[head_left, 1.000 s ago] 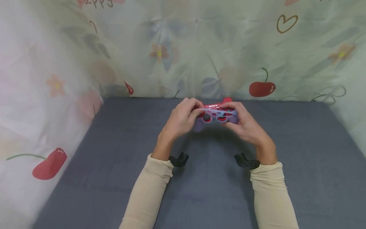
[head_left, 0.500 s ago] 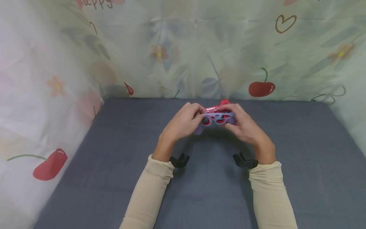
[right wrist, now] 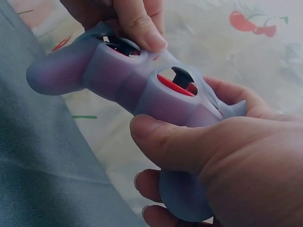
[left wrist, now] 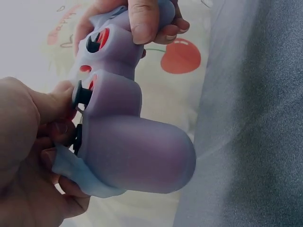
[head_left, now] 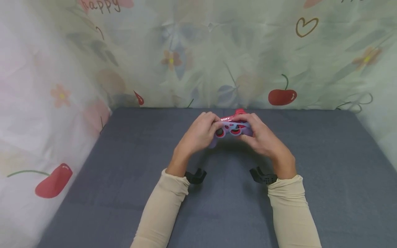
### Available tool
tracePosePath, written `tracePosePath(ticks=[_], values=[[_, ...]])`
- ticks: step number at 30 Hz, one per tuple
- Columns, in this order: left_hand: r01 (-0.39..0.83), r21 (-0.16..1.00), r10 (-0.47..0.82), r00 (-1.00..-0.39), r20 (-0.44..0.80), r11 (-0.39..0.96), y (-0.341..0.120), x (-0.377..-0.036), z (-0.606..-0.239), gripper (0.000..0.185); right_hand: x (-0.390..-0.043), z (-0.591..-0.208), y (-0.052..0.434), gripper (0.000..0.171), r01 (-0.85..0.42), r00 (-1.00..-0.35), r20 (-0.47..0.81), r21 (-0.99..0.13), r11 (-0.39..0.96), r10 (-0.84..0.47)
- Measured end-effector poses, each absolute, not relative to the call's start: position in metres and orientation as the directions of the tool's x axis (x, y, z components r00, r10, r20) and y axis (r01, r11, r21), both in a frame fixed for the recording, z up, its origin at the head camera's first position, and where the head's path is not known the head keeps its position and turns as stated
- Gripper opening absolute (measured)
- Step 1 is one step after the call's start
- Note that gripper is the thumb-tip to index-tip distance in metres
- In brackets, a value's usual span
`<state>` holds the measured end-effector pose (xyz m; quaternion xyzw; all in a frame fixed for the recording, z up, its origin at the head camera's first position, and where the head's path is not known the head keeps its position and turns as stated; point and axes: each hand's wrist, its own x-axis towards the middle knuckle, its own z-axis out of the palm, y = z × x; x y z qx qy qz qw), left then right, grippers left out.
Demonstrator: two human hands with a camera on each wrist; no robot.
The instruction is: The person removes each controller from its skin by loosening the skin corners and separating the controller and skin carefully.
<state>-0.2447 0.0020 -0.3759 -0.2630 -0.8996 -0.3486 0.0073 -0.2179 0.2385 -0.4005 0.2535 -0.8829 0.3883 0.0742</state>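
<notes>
A red game controller (head_left: 240, 112) marked SONY is held above the table, partly covered by a translucent purple-blue silicone sleeve (left wrist: 142, 153). Its black thumbsticks (left wrist: 83, 96) poke through round openings in the sleeve. My left hand (head_left: 198, 133) pinches the controller and sleeve at the left side, thumb beside the near stick in the left wrist view. A loose flap of the sleeve (left wrist: 87, 177) is folded back at that end, by the fingers. My right hand (head_left: 263, 137) grips the right handle, its thumb lying on the sleeve and its fingers curled underneath in the right wrist view.
A dark grey cloth covers the table (head_left: 130, 162). Patterned curtains (head_left: 149, 44) with cherries and flowers hang behind and at the sides. Black camera mounts (head_left: 196, 176) sit on both wrists, next to beige sleeve cuffs.
Both hands have shifted slightly left and down with the controller, which tilts a little more, its left end lower. Both hands keep hold.
</notes>
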Motion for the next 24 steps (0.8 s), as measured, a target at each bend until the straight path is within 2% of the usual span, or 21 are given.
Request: tracePosePath(ticks=[7,12,18,24], values=[[0.474,0.700,0.509,-0.841,0.181,0.534,0.000,-0.245,-0.376,0.019,-0.218,-0.401,0.240,0.057,-0.490,-0.868,0.315,-0.669,0.558,-0.385],[0.538,0.686,0.557,-0.798,0.229,0.489,-0.002,-0.245,-0.376,0.017,-0.219,-0.402,0.243,0.062,-0.475,-0.873,0.306,-0.715,0.513,-0.380],[0.689,0.519,0.616,-0.709,0.343,0.505,-0.002,-0.243,-0.373,0.010,-0.221,-0.406,0.247,0.066,-0.434,-0.892,0.292,-0.767,0.472,-0.345],[0.780,0.296,0.635,-0.622,0.458,0.551,0.001,-0.239,-0.371,0.012,-0.220,-0.405,0.250,0.069,-0.443,-0.894,0.328,-0.750,0.490,-0.306]])
